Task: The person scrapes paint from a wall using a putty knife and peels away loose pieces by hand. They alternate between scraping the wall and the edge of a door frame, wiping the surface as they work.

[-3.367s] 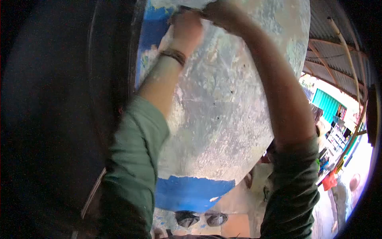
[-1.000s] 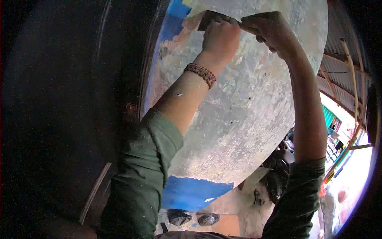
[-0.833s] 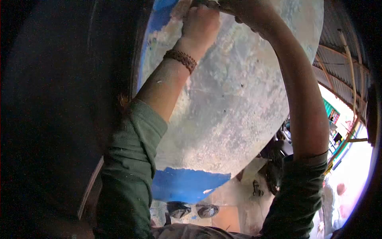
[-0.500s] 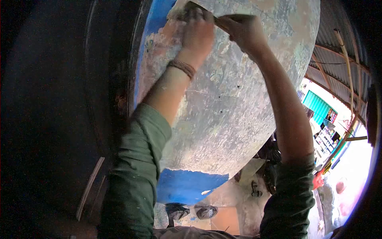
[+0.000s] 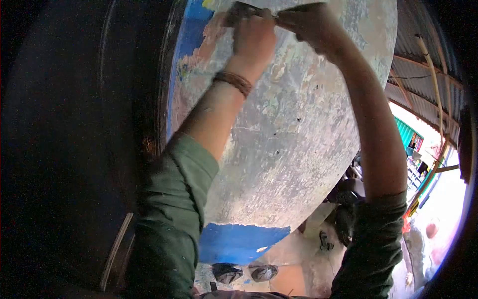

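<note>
A large curved metal panel [image 5: 294, 149] stands in front of me, mostly scraped to bare grey, with blue paint left along its left edge and at the bottom [image 5: 239, 241]. Both arms reach up to the panel's top. My left hand [image 5: 254, 35], with a braided band on the wrist, and my right hand [image 5: 311, 25] together grip a flat dark scraper blade [image 5: 249, 9] pressed against the surface where paint remains.
Dark wall or structure [image 5: 74, 149] fills the left side. My two shoes [image 5: 244, 272] show on the floor below the panel. A corrugated roof [image 5: 423, 65] and a bright street with shopfronts [image 5: 423, 164] lie to the right.
Both hands have moved up and down along the panel's top with the scraper; since half a second ago they have shifted slightly right and upward.
</note>
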Demonstrator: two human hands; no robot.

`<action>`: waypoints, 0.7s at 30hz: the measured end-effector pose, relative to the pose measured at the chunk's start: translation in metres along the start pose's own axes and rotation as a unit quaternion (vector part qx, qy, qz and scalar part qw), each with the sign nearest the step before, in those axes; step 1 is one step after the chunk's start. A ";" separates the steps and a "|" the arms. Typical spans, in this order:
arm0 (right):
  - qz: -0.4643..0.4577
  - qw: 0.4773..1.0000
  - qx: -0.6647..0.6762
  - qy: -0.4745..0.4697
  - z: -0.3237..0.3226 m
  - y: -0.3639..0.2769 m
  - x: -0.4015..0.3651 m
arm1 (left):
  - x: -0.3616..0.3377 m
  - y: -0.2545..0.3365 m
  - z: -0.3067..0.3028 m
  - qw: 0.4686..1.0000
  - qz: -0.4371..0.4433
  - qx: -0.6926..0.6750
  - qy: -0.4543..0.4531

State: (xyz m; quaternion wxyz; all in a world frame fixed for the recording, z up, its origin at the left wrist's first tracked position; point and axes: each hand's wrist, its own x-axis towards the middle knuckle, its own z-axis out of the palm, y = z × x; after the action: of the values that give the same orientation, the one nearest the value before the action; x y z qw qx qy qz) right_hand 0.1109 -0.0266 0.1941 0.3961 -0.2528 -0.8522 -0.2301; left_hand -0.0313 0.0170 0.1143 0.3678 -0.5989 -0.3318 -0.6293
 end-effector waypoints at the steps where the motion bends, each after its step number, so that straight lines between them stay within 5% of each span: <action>1: 0.007 0.995 -0.091 -0.038 -0.018 -0.016 -0.013 | 0.004 0.009 0.001 1.000 0.004 -0.013 -0.002; 2: 0.251 0.959 -0.132 -0.006 -0.025 -0.074 -0.020 | 0.001 0.017 0.011 0.997 0.031 -0.003 0.067; 4: 0.307 0.940 -0.148 -0.025 -0.023 -0.078 -0.011 | 0.003 0.015 0.012 0.999 0.041 0.025 0.015; 5: 0.228 0.968 -0.104 -0.017 -0.010 -0.065 -0.006 | 0.003 0.001 0.012 0.996 0.042 0.058 0.057; 6: 0.151 0.987 -0.058 -0.003 0.013 -0.038 0.000 | 0.000 -0.019 -0.013 0.999 -0.010 -0.022 -0.035; 7: -0.091 0.994 -0.024 0.056 0.046 0.002 0.015 | -0.003 -0.047 -0.006 1.000 0.016 0.002 0.016; 8: 0.004 0.985 -0.045 0.164 0.068 -0.032 0.028 | -0.002 -0.066 0.005 0.996 0.041 0.027 0.069; 10: 0.187 0.975 -0.095 0.071 0.048 -0.070 0.026 | 0.006 -0.053 -0.006 0.999 0.016 0.033 0.035; 12: 0.252 0.959 0.092 0.085 0.020 -0.094 0.012 | 0.005 -0.030 -0.006 0.999 -0.014 0.035 0.002; 13: 0.012 0.983 -0.168 -0.074 -0.006 -0.026 0.008 | 0.003 -0.010 0.001 0.999 0.005 0.045 0.026; 14: 0.139 0.972 -0.187 -0.021 -0.010 -0.071 -0.002 | 0.005 -0.005 0.003 0.997 0.023 0.057 0.053; 16: -0.217 0.883 -0.409 -0.074 -0.008 -0.064 0.019 | 0.010 -0.014 -0.005 0.996 0.002 0.067 0.056; 17: -0.016 0.952 -0.303 -0.036 -0.005 -0.057 0.022 | 0.009 -0.016 -0.008 0.996 -0.018 0.072 0.051; 18: 0.190 0.965 -0.180 0.003 0.008 -0.096 0.022 | 0.012 -0.040 -0.001 0.991 0.045 -0.017 0.121; 19: -0.142 0.943 -0.299 -0.026 0.012 -0.068 0.041 | 0.011 -0.039 -0.007 0.995 0.023 -0.011 0.096; 20: -0.137 0.944 -0.297 -0.029 0.004 -0.039 0.035 | 0.012 -0.035 -0.014 0.997 0.003 -0.005 0.071; 21: 0.023 0.969 -0.243 -0.041 -0.001 -0.060 0.022 | 0.007 -0.026 -0.014 0.998 0.001 -0.008 0.066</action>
State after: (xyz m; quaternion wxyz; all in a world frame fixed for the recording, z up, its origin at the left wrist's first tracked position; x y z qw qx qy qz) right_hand 0.0628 -0.0678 0.2010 0.2928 -0.3699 -0.7803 -0.4106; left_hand -0.0607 0.0182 0.1212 0.3845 -0.5594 -0.3008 -0.6699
